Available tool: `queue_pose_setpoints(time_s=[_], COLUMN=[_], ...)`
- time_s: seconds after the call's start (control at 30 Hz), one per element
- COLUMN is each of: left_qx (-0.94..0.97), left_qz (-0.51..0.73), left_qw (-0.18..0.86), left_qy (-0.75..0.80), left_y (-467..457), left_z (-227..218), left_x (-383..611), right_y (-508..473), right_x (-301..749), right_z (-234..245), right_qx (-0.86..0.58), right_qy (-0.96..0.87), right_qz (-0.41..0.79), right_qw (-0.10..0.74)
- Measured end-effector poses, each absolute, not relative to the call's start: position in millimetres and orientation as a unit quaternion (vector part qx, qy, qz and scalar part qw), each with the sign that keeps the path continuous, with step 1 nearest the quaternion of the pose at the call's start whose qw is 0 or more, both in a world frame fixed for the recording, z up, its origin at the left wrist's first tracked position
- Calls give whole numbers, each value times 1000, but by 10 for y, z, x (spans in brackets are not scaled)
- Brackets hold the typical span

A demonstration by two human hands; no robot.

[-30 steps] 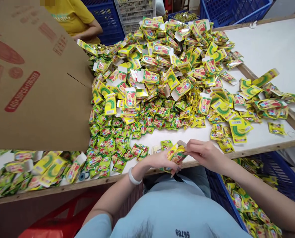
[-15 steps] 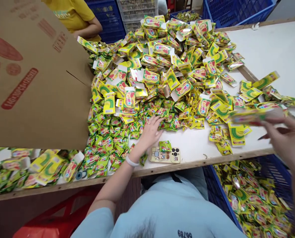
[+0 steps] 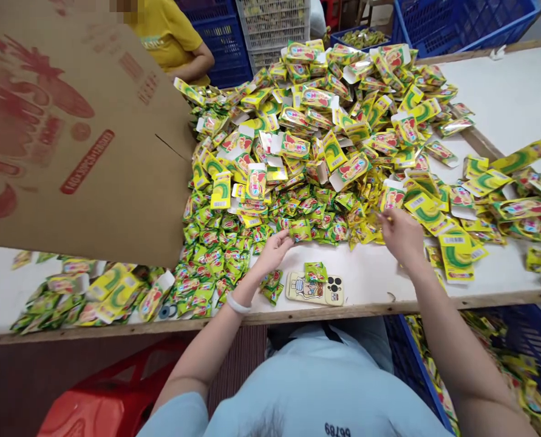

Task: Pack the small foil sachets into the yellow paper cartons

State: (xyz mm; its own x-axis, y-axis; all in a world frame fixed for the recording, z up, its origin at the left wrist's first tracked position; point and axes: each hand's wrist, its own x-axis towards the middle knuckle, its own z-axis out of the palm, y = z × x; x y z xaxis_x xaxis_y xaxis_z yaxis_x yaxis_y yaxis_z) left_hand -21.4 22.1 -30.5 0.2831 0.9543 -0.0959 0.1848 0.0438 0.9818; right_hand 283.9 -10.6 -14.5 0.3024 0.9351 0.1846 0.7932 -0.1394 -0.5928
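My left hand (image 3: 274, 252) is at the near edge of the heap, its fingers pinched at the corner of a green candy packet (image 3: 300, 230). To the right, my right hand (image 3: 402, 238) has its fingers closed at the yellow candy packets (image 3: 364, 229); a small yellow packet seems to be between the fingertips, partly hidden. Small yellow-green candy boxes (image 3: 292, 145), some with flaps up, are heaped behind both hands. Between the hands a phone in a cream case (image 3: 306, 291) lies near the table edge, with one green packet (image 3: 316, 272) on it.
A large brown carton (image 3: 129, 200) stands at the left. More boxes (image 3: 525, 209) lie on the white table (image 3: 502, 91) at the right. Below the wooden edge is a blue crate (image 3: 418, 364) of packets; a red stool (image 3: 92, 406) is lower left. Across the table sits a person in yellow (image 3: 172, 36).
My right hand has let go of a candy box at the right and come left to the yellow packets. My left hand's spread fingers have drawn together. The view has shifted slightly.
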Motion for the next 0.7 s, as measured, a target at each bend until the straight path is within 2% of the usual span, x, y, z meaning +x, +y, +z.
queue_pose_setpoints(time_s=[0.1, 0.2, 0.3, 0.4, 0.5, 0.6, 0.7], left_qx=[596, 585, 539, 450, 387, 387, 391], left_qz=[334, 307, 301, 394, 462, 470, 487], left_qw=[575, 632, 696, 713, 717, 713, 674], left_qy=[450, 406, 366, 367, 350, 348, 395], left_y=[87, -25, -151, -308, -439, -473, -432], left_z=[-165, -10, 81, 67, 18, -3, -44], left_x=[-168, -71, 46, 162, 242, 278, 337], right_y=[-326, -405, -383, -404, -466, -509, -525], right_x=[2627, 2340, 2081, 1863, 1705, 1645, 1624], right_z=[157, 323, 266, 103, -15, -52, -83], right_qx=[-602, -499, -506, -541, -564, -572, -564], right_qy=[-628, -690, -673, -553, -485, -531, -546], right_qz=[235, 308, 336, 380, 343, 253, 224], right_qw=[434, 424, 422, 507, 574, 572, 577])
